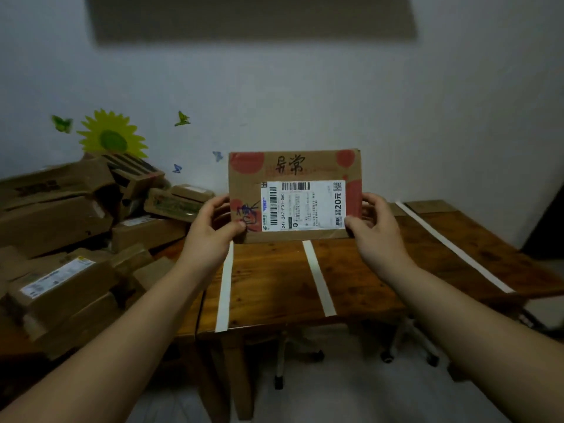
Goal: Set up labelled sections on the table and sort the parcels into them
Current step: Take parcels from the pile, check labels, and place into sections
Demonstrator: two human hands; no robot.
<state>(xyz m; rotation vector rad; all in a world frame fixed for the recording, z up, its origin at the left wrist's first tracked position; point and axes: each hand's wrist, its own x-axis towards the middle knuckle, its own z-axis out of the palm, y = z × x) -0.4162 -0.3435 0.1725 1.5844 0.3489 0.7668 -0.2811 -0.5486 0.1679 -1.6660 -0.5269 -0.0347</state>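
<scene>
Both hands (293, 227) clamp cardboard sign (294, 195) upright, centre frame | apparently labelling taped table (274, 279) section | parcels (76, 233) wait left.

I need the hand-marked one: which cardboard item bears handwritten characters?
The flat cardboard piece held upright over the table by the left hand and right hand; the piled boxes at left show none visible.

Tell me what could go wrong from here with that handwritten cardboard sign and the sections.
1. The cardboard sign is gripped only low on its sides by the left hand and right hand; stood upright on the table, it may tip flat.
2. Its printed shipping label could get it mistaken for a parcel.
3. The loose parcel pile sits near the leftmost tape strip and might spill across it.
</scene>
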